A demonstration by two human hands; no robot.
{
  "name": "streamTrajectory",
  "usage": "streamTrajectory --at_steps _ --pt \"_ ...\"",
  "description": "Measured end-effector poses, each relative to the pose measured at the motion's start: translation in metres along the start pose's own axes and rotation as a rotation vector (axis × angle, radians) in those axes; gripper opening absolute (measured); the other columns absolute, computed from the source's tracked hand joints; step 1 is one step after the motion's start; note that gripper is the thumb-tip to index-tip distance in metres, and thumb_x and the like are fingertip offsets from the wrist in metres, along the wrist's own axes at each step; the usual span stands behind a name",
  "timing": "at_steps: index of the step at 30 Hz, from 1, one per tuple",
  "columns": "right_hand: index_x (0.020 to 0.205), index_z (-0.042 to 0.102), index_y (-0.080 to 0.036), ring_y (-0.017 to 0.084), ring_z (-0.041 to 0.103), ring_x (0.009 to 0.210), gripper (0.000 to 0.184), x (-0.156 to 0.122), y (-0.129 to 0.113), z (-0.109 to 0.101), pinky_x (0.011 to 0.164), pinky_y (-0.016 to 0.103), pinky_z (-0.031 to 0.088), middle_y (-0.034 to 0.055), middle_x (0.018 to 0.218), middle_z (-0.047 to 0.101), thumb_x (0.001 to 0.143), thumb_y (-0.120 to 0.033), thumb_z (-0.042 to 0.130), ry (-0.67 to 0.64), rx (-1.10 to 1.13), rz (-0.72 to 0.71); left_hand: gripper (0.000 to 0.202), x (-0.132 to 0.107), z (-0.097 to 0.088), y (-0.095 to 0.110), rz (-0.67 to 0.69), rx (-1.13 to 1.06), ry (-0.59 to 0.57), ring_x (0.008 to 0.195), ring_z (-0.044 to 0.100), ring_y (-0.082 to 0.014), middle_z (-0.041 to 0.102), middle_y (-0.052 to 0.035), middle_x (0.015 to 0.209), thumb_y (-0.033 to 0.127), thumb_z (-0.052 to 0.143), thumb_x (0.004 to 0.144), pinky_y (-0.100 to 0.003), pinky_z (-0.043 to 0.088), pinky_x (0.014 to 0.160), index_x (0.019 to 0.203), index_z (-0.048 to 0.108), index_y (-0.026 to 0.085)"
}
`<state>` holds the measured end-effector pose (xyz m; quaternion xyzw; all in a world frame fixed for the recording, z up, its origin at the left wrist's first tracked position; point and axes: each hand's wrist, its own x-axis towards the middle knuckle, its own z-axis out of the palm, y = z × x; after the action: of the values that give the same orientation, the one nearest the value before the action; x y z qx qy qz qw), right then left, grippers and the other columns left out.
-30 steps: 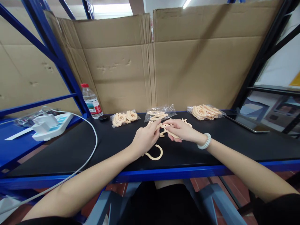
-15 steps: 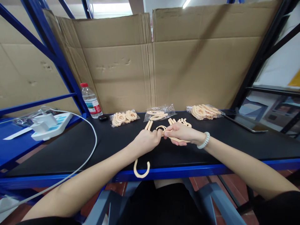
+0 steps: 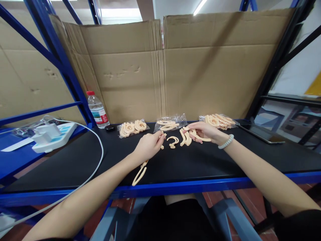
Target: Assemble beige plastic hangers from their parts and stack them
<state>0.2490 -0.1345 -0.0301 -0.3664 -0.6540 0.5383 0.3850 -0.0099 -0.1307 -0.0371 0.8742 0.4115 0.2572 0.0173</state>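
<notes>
My left hand (image 3: 148, 145) is curled shut on a beige plastic hook piece (image 3: 139, 174) that hangs down below my wrist over the black shelf (image 3: 82, 160). My right hand (image 3: 202, 130) reaches farther back with its fingers closed on another curved beige piece (image 3: 203, 138) beside a small row of loose beige pieces (image 3: 186, 137). A small hook-shaped beige piece (image 3: 173, 141) lies on the shelf between my hands. A white coiled band sits on my right wrist.
Three clear bags of beige pieces (image 3: 132, 127) (image 3: 170, 122) (image 3: 218, 120) line the back by the cardboard wall (image 3: 160, 73). A water bottle (image 3: 97, 109) stands at back left, a white power strip (image 3: 51, 138) with cable left, a tablet (image 3: 263, 133) right.
My hands have parted. The right hand moved back and to the right with a piece; the left hand stayed low, its hook piece now hanging edge-on. A small hook piece now lies between them.
</notes>
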Motion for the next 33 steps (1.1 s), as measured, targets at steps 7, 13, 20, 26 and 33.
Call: streamTrajectory --at_steps 7,13,20,26,33 --pt "0.082 0.070 -0.013 0.009 0.052 0.061 0.024 0.007 0.010 -0.032 0.053 0.022 0.043 0.0056 0.079 0.066 0.072 -0.035 0.069 0.337 -0.133 -0.062 0.027 0.002 -0.001 -0.004 -0.135 -0.414 0.019 0.043 0.055 -0.0127 0.057 0.0026 0.045 0.039 0.044 0.088 -0.020 0.038 0.046 0.080 0.058 0.017" --pt "0.084 0.072 -0.015 0.014 0.058 0.069 0.025 0.003 0.009 -0.054 0.063 0.030 0.049 0.0100 0.092 0.068 0.073 -0.036 0.066 0.450 -0.551 -0.298 0.027 0.008 0.002 -0.010 -0.290 -0.766 -0.054 0.033 0.048 -0.0086 0.063 -0.0019 0.051 0.041 0.050 0.086 -0.017 0.035 0.035 0.082 0.053 0.015" --pt "0.072 0.074 -0.018 0.015 0.059 0.062 0.016 0.005 0.016 -0.063 0.061 0.030 0.048 0.0055 0.071 0.068 0.070 -0.015 0.058 0.328 -1.171 -0.247 0.021 0.011 0.001 -0.009 -0.438 -0.976 0.012 0.039 0.056 -0.0099 0.062 -0.0004 0.051 0.036 0.052 0.087 -0.015 0.039 0.035 0.086 0.048 0.015" --pt "0.076 0.073 -0.018 0.017 0.062 0.063 0.017 -0.010 0.004 -0.061 0.061 0.030 0.049 0.0044 0.072 0.071 0.067 -0.012 0.059 0.127 -1.128 -0.095 0.024 0.011 0.000 -0.009 -0.430 -1.044 0.161 0.039 0.057 -0.0101 0.059 0.0034 0.050 0.038 0.054 0.085 -0.016 0.043 0.036 0.085 0.043 0.017" --pt "0.095 0.066 -0.021 0.016 0.059 0.069 0.021 -0.020 -0.007 0.029 0.067 0.031 0.047 0.0050 0.087 0.068 0.088 -0.033 0.050 0.647 -0.938 -0.605 0.025 0.009 0.006 -0.008 -0.329 -1.062 0.368 0.048 0.062 -0.0111 0.061 0.0041 0.060 0.038 0.053 0.085 -0.019 0.051 0.044 0.088 0.037 0.019"
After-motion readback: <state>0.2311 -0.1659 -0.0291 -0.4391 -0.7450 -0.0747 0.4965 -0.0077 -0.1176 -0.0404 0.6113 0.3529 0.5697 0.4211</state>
